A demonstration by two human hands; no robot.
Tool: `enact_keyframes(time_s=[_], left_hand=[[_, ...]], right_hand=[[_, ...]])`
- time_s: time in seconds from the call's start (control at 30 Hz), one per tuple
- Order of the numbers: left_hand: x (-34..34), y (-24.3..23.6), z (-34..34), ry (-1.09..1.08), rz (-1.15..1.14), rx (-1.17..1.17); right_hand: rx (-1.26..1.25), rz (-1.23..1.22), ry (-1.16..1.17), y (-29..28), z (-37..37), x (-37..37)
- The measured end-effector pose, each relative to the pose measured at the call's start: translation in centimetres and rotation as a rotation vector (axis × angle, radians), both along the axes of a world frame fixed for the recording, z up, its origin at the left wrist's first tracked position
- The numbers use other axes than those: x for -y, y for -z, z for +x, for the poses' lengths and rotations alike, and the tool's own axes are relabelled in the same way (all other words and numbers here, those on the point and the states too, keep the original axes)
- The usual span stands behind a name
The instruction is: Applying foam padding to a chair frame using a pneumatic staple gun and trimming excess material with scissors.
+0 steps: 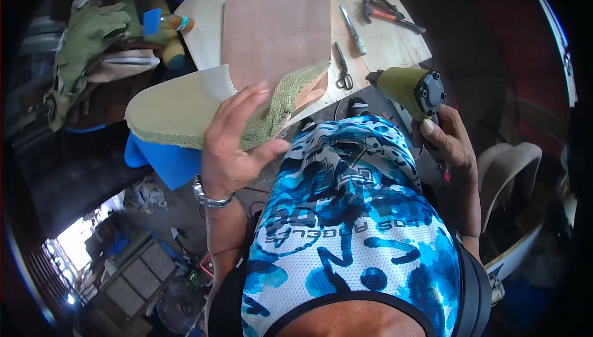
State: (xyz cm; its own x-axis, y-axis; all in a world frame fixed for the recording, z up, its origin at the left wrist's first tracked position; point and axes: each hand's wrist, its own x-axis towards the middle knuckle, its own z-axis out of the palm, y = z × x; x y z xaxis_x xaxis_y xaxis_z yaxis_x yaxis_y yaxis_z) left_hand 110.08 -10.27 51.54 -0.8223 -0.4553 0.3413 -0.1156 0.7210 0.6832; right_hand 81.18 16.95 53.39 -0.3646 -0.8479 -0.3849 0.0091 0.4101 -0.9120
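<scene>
My right hand point(458, 140) is wrapped round the handle of an olive-green staple gun with a black end cap point(403, 87), held off the table's near right corner. My left hand point(233, 145) is raised with thumb and fingers apart, nothing gripped in it. It is over or just touching a long padded piece point(176, 103) with a rounded left end; contact cannot be made out. Green textured fabric point(289, 97) runs along that piece's edge and folds up at its right end, beside bare wood. The hand hides part of the fabric.
A pale plywood table point(201, 34) bears a reddish board point(278, 25), scissors point(343, 71), a marker-like tube point(353, 31) and orange-handled pliers point(386, 16). Left are a bottle point(179, 23) and green scraps point(86, 46). A blue sheet point(164, 164) hangs under the padded piece. A beige curved part point(516, 158) stands right.
</scene>
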Motion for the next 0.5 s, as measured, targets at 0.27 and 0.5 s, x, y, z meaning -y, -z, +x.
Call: enact_keyframes(time_s=[0.27, 0.5], left_hand=[[0.1, -2.6, 0.6, 0.079, -0.175, 0.172], [1.1, -3.5, 2.7, -0.212, -0.272, 0.306]], right_hand=[[-0.313, 0.322, -0.116, 8.5, -4.2, 0.0], [-0.880, 0.483, -0.350, 21.4, -8.1, 0.2]])
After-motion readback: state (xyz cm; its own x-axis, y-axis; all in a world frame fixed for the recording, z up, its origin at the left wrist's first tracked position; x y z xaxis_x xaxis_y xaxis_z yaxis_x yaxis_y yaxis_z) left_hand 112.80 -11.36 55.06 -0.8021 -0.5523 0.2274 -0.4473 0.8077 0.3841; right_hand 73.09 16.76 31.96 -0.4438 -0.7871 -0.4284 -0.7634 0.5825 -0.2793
